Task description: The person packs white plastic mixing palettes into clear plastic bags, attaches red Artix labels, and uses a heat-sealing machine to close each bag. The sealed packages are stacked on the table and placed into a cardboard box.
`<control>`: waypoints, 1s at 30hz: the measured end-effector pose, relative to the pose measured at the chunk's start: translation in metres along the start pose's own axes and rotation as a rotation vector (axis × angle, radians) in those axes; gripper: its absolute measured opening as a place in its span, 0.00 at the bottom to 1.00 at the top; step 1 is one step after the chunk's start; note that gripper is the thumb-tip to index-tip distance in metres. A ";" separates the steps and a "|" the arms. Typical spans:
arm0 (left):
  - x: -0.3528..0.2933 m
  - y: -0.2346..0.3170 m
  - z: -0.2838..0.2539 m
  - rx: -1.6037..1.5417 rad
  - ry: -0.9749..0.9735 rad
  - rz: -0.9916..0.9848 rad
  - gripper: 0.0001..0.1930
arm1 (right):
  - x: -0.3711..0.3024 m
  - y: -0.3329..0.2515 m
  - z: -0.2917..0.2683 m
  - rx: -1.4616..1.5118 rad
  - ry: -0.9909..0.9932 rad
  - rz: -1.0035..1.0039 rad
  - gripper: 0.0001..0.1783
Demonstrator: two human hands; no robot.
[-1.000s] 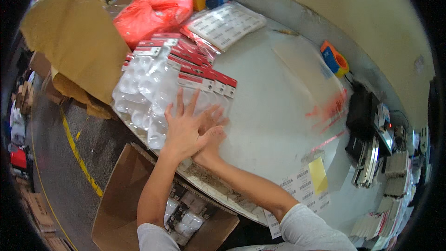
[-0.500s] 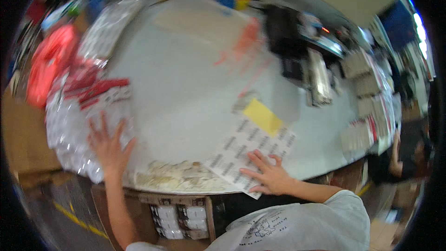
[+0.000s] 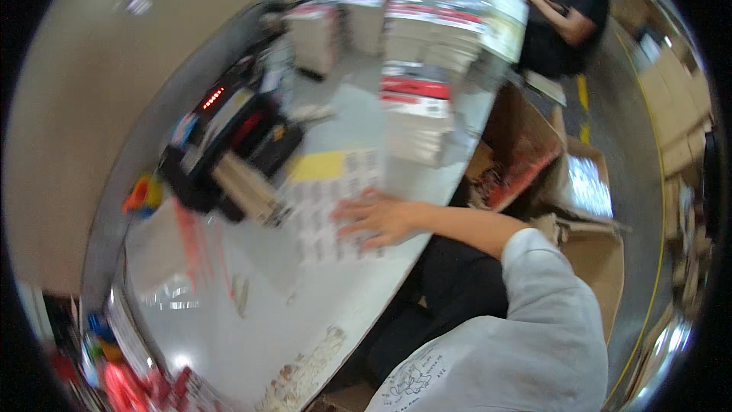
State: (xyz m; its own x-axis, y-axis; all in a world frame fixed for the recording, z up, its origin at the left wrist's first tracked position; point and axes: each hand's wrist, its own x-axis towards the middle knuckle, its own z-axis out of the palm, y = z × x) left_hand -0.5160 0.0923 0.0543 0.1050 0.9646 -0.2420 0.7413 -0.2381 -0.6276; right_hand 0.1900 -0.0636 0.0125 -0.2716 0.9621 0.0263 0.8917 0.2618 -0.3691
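My right hand (image 3: pixel 374 219) lies on a white sheet of printed labels (image 3: pixel 316 217), its fingers spread. A plain yellow patch (image 3: pixel 319 166) covers the sheet's far end. Left of the sheet stands a black machine (image 3: pixel 236 137) with a lit red display, and a pale block-like bundle (image 3: pixel 245 187) juts from its front. My left hand is outside the picture. Motion blurs the sheet and fingers somewhat.
Stacked packs with red-and-white tops (image 3: pixel 415 103) line the table (image 3: pixel 267 297) beyond my hand. Open cardboard boxes (image 3: pixel 518 145) stand along its right edge. Another person (image 3: pixel 576 23) in dark clothes sits at the far right. An orange and blue tape dispenser (image 3: pixel 142 193) is at left.
The view has swung to the right, bringing the machine and stacked packs nearer the middle. My left hand, earlier spread over clear-wrapped packs, has left the picture. My right hand stays on the sheet.
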 end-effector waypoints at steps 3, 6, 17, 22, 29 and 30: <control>0.005 0.005 0.021 0.109 0.130 0.106 0.37 | 0.021 0.011 0.011 0.097 0.095 -0.131 0.24; 0.004 0.016 0.029 0.224 0.168 0.053 0.35 | 0.057 0.021 0.011 0.175 0.046 -0.228 0.14; -0.044 0.109 -0.067 -0.429 -0.014 -0.114 0.27 | 0.109 0.022 0.022 -0.154 0.501 0.056 0.17; -0.037 0.134 -0.097 -0.438 0.273 0.045 0.24 | 0.085 -0.027 0.071 0.196 0.414 0.130 0.34; 0.006 0.227 -0.158 -0.324 0.580 0.384 0.26 | 0.094 -0.032 0.031 0.235 0.681 0.231 0.25; 0.007 0.240 -0.167 -0.332 0.606 0.414 0.26 | 0.064 -0.044 0.030 0.243 0.892 0.142 0.23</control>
State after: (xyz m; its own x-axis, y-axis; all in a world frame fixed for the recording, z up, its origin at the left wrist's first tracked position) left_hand -0.2266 0.0607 0.0254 0.6853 0.7218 0.0967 0.7117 -0.6355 -0.2994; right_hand 0.1225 -0.0159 0.0030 0.3028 0.7133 0.6321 0.7676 0.2107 -0.6053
